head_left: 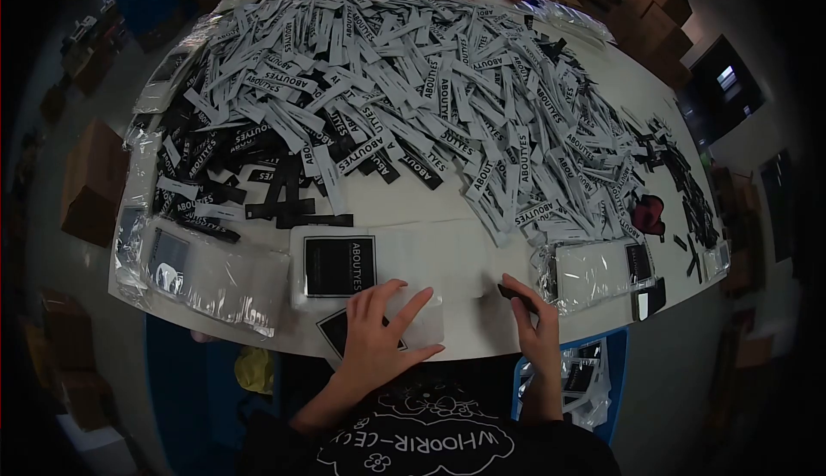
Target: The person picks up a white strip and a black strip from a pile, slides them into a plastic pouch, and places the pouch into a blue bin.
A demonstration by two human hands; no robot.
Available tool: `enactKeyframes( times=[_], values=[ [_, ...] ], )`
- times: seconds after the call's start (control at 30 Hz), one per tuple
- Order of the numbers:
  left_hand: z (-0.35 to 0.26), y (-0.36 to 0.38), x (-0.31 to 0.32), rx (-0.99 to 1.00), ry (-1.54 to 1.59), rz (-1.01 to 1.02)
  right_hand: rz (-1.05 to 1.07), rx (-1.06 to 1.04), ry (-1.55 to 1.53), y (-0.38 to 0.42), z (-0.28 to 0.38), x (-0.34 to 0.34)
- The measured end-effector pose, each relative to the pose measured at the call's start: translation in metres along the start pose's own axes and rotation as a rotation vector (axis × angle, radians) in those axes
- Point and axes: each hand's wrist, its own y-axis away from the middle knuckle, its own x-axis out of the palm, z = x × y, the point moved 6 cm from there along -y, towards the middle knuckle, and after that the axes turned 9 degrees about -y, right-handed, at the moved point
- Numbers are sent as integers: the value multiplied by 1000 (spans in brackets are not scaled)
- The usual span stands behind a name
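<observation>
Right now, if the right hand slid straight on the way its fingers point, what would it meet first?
The right hand would probably meet the nearest white labels first, though its height above the table is unclear.

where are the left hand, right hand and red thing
left hand (372, 341): head view, back of the hand
right hand (539, 339): head view, middle of the hand
red thing (648, 214): head view, its middle

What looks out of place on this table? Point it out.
The red-and-black object by the right side of the label pile stands out: its red differs from the white and black around it. I cannot tell what it is.
</observation>
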Motion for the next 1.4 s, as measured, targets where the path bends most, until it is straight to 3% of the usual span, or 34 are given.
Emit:
enactKeyframes(
  times=[0.07, 0.17, 0.23, 0.33, 0.37, 0.5, 0.57, 0.6, 0.63, 0.7, 0.8, 0.83, 0.87, 0.93, 0.97, 1.03, 1.1, 1.27, 1.33, 1.4],
  values=[
    [0, 0, 5, -27, 20, 84, -30, -100, 41, 3, 10, 1],
    [-6, -4, 10, -80, 166, 25, -130, -263, -830, 12, 18, 11],
    [-9, -1, 12, -21, 191, -53, 59, -238, -969, 11, 16, 33],
    [-15, 5, 5, 105, 127, -130, 240, -73, -550, 9, 21, 57],
    [-20, 7, 4, 174, 47, -123, 282, -63, -532, 8, 25, 65],
    [-24, -5, -13, 128, 63, 23, 217, -9, -565, 18, 17, 72],
    [7, -4, -24, -247, 686, 64, 223, 69, -498, 23, 8, 64],
    [16, -3, -27, -278, 523, 131, 224, 69, -499, 23, 14, 65],
    [27, 1, -30, -280, 520, 131, 268, -7, -384, 25, 28, 67],
    [31, 8, -16, -76, 411, 444, 316, -91, -269, 23, 37, 69],
    [31, 5, -23, -145, 421, 394, 163, -448, 220, 19, 47, 53],
    [30, 6, -21, -146, 424, 393, 237, -460, 261, 20, 48, 60],
    [28, 7, -20, -119, 442, 395, 235, -462, 263, 21, 50, 58],
    [26, 8, -18, -87, 458, 390, 628, -60, 242, 26, 30, 70],
    [24, 10, -18, -54, 511, 400, 630, -64, 246, 23, 28, 66],
    [20, 12, -18, -29, 562, 404, 888, 58, -102, 22, 20, 70],
    [22, 11, -19, -113, 598, 429, 870, 104, -142, 19, 6, 71],
    [23, 4, -22, -110, 551, 410, 887, 204, -254, 19, -2, 70],
    [23, 4, -19, -111, 547, 420, 819, 73, -373, 16, 6, 70],
    [24, 4, -17, -104, 558, 400, 857, 77, -375, 14, 10, 69]
  ],
)
